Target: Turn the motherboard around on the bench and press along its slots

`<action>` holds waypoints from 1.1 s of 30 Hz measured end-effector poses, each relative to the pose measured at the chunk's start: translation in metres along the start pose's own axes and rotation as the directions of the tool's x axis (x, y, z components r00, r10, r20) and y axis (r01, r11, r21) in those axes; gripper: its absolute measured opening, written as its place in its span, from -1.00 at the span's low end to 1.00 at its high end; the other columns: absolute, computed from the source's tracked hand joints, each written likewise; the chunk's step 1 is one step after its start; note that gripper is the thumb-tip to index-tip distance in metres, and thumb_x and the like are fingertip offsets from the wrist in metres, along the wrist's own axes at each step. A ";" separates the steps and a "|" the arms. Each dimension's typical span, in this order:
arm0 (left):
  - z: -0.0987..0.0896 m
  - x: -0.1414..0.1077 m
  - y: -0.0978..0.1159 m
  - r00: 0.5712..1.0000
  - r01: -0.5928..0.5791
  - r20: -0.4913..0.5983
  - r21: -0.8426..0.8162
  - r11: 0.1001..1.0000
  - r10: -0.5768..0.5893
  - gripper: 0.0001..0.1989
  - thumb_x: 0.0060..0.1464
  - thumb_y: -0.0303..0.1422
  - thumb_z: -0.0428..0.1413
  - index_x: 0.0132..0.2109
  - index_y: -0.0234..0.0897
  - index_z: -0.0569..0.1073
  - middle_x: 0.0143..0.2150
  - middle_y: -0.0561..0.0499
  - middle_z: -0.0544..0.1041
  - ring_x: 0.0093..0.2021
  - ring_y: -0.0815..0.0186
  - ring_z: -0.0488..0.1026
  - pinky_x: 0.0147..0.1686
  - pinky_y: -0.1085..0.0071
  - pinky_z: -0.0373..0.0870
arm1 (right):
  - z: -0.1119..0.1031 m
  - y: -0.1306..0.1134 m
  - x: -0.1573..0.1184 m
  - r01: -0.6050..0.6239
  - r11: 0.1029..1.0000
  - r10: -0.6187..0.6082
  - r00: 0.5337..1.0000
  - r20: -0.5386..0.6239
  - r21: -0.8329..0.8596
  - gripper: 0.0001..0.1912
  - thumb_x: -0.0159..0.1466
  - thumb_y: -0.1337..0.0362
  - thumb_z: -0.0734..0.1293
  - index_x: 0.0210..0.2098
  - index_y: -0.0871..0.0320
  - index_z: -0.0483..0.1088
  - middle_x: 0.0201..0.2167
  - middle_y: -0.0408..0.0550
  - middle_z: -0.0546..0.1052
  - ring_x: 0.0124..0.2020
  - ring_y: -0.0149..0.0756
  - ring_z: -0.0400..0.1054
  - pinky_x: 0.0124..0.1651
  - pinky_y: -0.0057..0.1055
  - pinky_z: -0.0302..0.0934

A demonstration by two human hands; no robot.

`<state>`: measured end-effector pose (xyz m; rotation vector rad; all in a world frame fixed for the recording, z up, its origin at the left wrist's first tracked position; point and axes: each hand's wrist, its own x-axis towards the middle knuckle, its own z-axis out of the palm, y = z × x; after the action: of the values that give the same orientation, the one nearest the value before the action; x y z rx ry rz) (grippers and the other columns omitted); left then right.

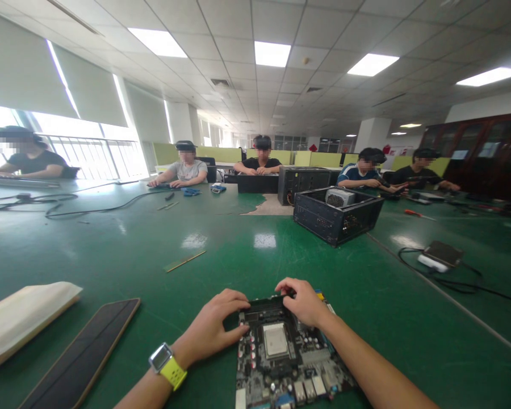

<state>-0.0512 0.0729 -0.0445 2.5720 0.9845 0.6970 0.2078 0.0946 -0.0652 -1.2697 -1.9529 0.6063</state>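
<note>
A motherboard [300, 369] lies flat on the green tabletop before me, with a square silver processor [276, 341] in its socket. Dark memory slots [266, 305] run along its far edge, between my hands. My left hand [215, 324], with a yellow-strapped watch [167, 363] on the wrist, grips the board's far left corner, thumb on the left edge and fingertips at the slot end. At the far edge, my right hand [304, 301] is closed, its thumb and curled fingers on the board by the slots' right end. Fingertips are partly hidden there.
A dark phone-like slab [85, 352] and a pale packet [25, 318] lie at left. Beyond are a thin stick [186, 261], an open computer case [336, 216], a cabled black box [443, 254] and a screwdriver [417, 214]. Several people sit around the table.
</note>
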 end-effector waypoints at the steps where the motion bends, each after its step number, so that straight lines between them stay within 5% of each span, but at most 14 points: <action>1: 0.000 0.000 0.000 1.000 -0.002 -0.003 0.000 1.000 0.002 -0.70 0.07 -0.34 0.15 -0.02 -0.19 0.46 -0.02 -0.08 0.46 -0.02 0.17 0.39 0.03 0.22 0.35 | 0.000 0.000 0.000 -0.002 1.000 0.002 1.000 0.000 -0.006 -0.73 -0.01 0.46 0.23 -0.34 0.16 0.46 -0.43 -0.15 0.48 -0.35 -0.36 0.32 -0.24 -0.47 0.15; 7: 0.001 0.000 -0.002 1.000 -0.002 -0.003 -0.008 1.000 0.002 -0.69 0.07 -0.34 0.15 0.00 -0.18 0.46 -0.01 -0.08 0.47 -0.01 0.17 0.40 0.04 0.22 0.35 | 0.000 0.000 0.000 0.005 0.999 -0.006 1.000 -0.024 -0.033 -0.84 0.00 0.46 0.24 -0.48 0.17 0.44 -0.45 -0.13 0.49 -0.37 -0.36 0.32 -0.26 -0.47 0.15; 33: 0.001 -0.001 -0.003 1.000 -0.007 -0.012 -0.012 1.000 0.006 -0.72 0.08 -0.31 0.14 -0.03 -0.18 0.49 -0.02 -0.09 0.49 -0.03 0.17 0.42 0.01 0.21 0.37 | 0.000 0.000 0.001 -0.020 0.999 0.020 1.000 -0.006 -0.032 -0.83 0.01 0.43 0.24 -0.45 0.15 0.45 -0.45 -0.15 0.51 -0.37 -0.36 0.32 -0.29 -0.48 0.14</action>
<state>-0.0528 0.0747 -0.0470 2.5645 0.9729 0.7181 0.2070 0.0951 -0.0650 -1.3112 -1.9546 0.5828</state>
